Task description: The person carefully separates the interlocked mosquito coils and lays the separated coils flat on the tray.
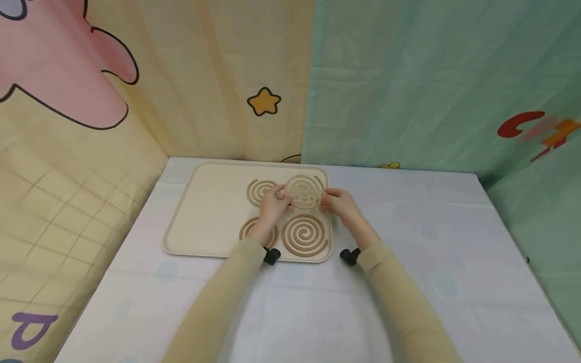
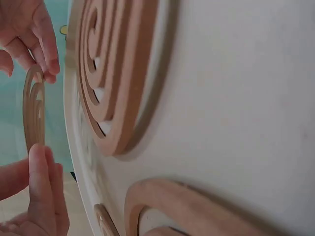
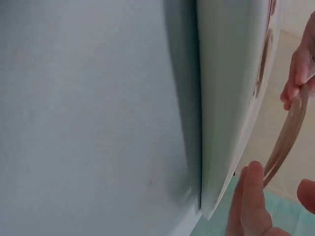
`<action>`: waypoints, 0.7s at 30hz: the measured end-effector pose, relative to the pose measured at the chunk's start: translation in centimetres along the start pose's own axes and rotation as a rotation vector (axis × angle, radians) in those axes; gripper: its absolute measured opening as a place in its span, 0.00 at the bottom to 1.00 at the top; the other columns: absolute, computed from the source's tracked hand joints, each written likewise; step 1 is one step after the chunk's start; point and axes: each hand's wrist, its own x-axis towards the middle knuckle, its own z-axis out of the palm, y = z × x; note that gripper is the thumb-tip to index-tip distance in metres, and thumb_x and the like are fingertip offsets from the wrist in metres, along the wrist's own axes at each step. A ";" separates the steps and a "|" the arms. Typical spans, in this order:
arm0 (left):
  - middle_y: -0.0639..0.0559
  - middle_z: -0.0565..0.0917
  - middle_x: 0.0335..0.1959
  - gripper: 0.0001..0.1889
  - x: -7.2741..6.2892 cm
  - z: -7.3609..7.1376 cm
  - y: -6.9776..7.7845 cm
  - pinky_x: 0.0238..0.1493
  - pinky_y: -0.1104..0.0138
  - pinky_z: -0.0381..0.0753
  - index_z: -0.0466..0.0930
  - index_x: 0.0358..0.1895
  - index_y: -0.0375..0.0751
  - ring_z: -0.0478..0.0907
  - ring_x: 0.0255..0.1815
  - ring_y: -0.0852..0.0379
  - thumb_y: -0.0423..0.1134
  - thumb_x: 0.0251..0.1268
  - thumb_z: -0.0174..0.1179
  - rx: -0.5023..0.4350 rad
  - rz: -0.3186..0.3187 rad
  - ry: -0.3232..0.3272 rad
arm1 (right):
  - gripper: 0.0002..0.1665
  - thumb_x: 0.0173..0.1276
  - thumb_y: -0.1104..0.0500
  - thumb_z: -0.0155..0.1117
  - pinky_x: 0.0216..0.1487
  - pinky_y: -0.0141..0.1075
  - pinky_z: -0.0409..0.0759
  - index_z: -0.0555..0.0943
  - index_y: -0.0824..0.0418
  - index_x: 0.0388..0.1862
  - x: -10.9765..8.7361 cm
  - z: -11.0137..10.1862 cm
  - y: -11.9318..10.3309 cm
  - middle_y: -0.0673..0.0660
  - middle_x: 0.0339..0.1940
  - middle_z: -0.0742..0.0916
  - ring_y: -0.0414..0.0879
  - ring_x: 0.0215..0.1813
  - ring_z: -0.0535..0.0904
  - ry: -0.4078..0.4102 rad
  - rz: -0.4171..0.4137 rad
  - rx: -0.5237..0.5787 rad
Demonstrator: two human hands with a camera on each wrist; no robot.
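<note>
Above the tray's far right corner, a tan mosquito coil [image 1: 297, 202] is held up on edge between both hands. My left hand [image 1: 275, 204] pinches its left edge between thumb and fingers. At the opposite edge, the fingertips of my right hand [image 1: 341, 204] touch the coil; in the right wrist view, the thumb [image 3: 307, 194] stands apart from it. Beneath, another coil [image 1: 304, 216] lies flat on the cream tray [image 1: 209, 212]. A third coil [image 1: 249, 194] is beside my left hand, and a nearer one [image 1: 242, 231] is partly hidden by that wrist.
The tray sits on a white cloth-covered table [image 1: 408, 282], its raised rim [image 3: 231, 118] running round it. A printed curtain [image 1: 204, 101] hangs close behind the table, with a green curtain [image 1: 399, 91] to the right. Black wrist straps [image 1: 272, 256] show at both sleeves.
</note>
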 end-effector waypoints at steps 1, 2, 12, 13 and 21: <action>0.37 0.85 0.43 0.27 0.2 -0.1 0.0 0.35 0.73 0.84 0.69 0.68 0.33 0.88 0.35 0.49 0.31 0.67 0.61 0.051 -0.010 -0.023 | 0.33 0.74 0.62 0.52 0.65 0.43 0.76 0.59 0.72 0.74 0.0 0.2 -0.1 0.70 0.68 0.75 0.53 0.55 0.83 -0.020 0.010 -0.061; 0.37 0.84 0.45 0.27 0.3 -0.1 -0.1 0.34 0.75 0.81 0.68 0.69 0.33 0.87 0.37 0.49 0.31 0.68 0.60 0.103 -0.018 -0.046 | 0.35 0.74 0.61 0.51 0.67 0.45 0.75 0.57 0.72 0.75 0.1 0.3 -0.1 0.70 0.70 0.73 0.56 0.59 0.81 -0.039 0.022 -0.107; 0.37 0.69 0.71 0.25 0.8 -0.8 0.1 0.69 0.55 0.70 0.65 0.72 0.34 0.70 0.67 0.43 0.34 0.74 0.46 0.167 -0.136 -0.227 | 0.39 0.76 0.53 0.48 0.74 0.51 0.64 0.50 0.66 0.79 0.2 1.1 -0.5 0.69 0.77 0.63 0.63 0.70 0.70 -0.118 0.008 -0.395; 0.38 0.68 0.72 0.25 0.8 -0.8 0.1 0.70 0.55 0.69 0.64 0.72 0.35 0.70 0.68 0.42 0.36 0.75 0.46 0.157 -0.144 -0.239 | 0.39 0.76 0.53 0.48 0.75 0.52 0.63 0.50 0.66 0.79 0.3 1.2 -0.4 0.69 0.77 0.63 0.63 0.71 0.68 -0.117 0.004 -0.403; 0.37 0.62 0.75 0.28 0.4 -1.0 0.6 0.71 0.56 0.69 0.58 0.76 0.39 0.66 0.71 0.38 0.38 0.76 0.47 -0.003 -0.182 -0.287 | 0.37 0.75 0.54 0.49 0.76 0.52 0.60 0.56 0.65 0.78 0.2 1.1 -0.1 0.67 0.76 0.65 0.61 0.76 0.61 -0.076 -0.025 -0.326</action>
